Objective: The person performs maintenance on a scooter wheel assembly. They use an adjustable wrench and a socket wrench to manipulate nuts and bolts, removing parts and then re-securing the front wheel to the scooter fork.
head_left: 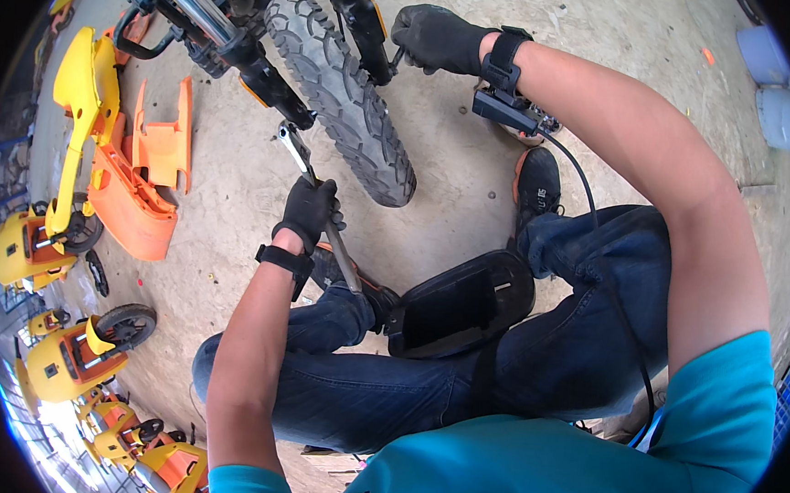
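Observation:
My gloved left hand [310,211] is closed round a long metal wrench [345,263]. Its silver head is up beside the lower end of the left fork leg [275,90], at the wheel's axle. On the other side of the knobbly front tyre [346,96], my gloved right hand [441,41] is closed at the bottom of the right fork leg [366,32]. A short dark piece shows under its fingers, too small to name. The glove hides the rest of what it grips.
Orange body panels [133,196] and a yellow panel [88,88] lie at the left. Several yellow-and-orange scooters [61,365] stand beyond. A black padded seat-like piece [464,306] is between my legs. Pale plastic tubs [784,118] sit at the far right.

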A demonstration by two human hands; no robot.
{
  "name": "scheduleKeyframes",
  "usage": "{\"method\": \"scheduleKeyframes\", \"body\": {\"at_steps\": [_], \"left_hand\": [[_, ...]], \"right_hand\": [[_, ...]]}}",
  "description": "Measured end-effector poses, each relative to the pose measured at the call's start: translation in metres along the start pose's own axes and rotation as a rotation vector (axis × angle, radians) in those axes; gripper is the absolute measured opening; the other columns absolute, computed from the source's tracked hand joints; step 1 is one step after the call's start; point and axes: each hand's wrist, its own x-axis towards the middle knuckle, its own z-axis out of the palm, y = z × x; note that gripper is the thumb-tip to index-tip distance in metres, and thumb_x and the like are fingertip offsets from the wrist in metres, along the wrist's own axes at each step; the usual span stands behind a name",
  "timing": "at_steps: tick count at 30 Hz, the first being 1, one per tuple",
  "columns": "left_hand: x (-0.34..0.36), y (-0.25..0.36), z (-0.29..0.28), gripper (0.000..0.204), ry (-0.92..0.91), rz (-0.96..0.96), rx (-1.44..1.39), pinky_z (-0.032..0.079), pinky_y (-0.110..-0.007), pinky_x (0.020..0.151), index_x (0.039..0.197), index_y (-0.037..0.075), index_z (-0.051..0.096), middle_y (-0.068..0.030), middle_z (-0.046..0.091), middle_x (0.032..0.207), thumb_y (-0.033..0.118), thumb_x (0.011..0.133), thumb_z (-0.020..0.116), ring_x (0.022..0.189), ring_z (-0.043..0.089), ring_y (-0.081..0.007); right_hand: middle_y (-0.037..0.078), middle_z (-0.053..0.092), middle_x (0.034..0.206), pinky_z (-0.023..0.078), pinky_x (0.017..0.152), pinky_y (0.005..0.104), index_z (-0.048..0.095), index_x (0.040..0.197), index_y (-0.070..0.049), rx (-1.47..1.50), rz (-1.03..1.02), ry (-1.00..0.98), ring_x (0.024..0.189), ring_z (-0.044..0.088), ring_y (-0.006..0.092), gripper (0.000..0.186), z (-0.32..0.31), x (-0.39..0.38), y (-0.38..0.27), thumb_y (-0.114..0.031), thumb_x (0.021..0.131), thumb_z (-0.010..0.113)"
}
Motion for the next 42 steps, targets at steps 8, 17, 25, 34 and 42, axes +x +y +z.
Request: {"method": "scheduleKeyframes", "body": {"at_steps": [8,17,25,34,42], "left_hand": [[0.006,-0.009,0.004,0.013,0.032,0.032,-0.068,0.050,-0.037,0.041,0.090,0.005,0.042,-0.0089,0.051,0.063,0.012,0.089,0.052,0.043,0.053,-0.0201],[0.006,-0.011,0.001,0.017,0.016,0.042,-0.098,0.049,-0.035,0.040,0.093,0.008,0.041,-0.0065,0.050,0.061,0.020,0.092,0.053,0.042,0.051,-0.0178],[-0.010,0.002,0.022,0.018,0.182,0.146,-0.030,0.050,-0.034,0.041,0.097,0.008,0.039,-0.0081,0.052,0.071,0.022,0.093,0.050,0.047,0.053,-0.0182],[0.019,-0.009,0.003,0.035,0.192,0.173,-0.147,0.053,-0.034,0.049,0.117,0.011,0.036,-0.0110,0.055,0.078,0.006,0.086,0.052,0.057,0.058,-0.0208],[0.011,0.021,0.016,0.024,0.257,0.089,-0.090,0.050,-0.036,0.043,0.107,0.009,0.040,-0.0133,0.057,0.073,0.026,0.093,0.049,0.049,0.057,-0.0224]], "right_hand": [[0.008,0.060,0.065,0.049,0.051,0.0293,0.054,0.085,0.001,0.139,-0.001,0.044,0.053,0.059,0.0151,0.025,0.002,0.011,0.001,-0.022,0.090,0.047],[0.008,0.060,0.067,0.050,0.051,0.0291,0.053,0.084,0.000,0.111,-0.001,0.028,0.053,0.058,0.0146,0.025,0.006,0.010,0.013,-0.023,0.091,0.045],[0.007,0.060,0.068,0.050,0.051,0.0290,0.054,0.086,-0.002,0.162,0.060,0.008,0.055,0.058,0.0140,0.022,0.002,0.007,0.006,-0.023,0.090,0.047],[0.006,0.059,0.069,0.049,0.050,0.0288,0.054,0.088,-0.002,0.103,0.047,-0.020,0.055,0.057,0.0138,0.020,-0.001,0.006,0.007,-0.021,0.089,0.048],[0.005,0.059,0.068,0.049,0.049,0.0290,0.054,0.087,-0.002,0.126,0.034,-0.011,0.055,0.057,0.0136,0.019,0.001,0.006,0.008,-0.019,0.088,0.047]]}}
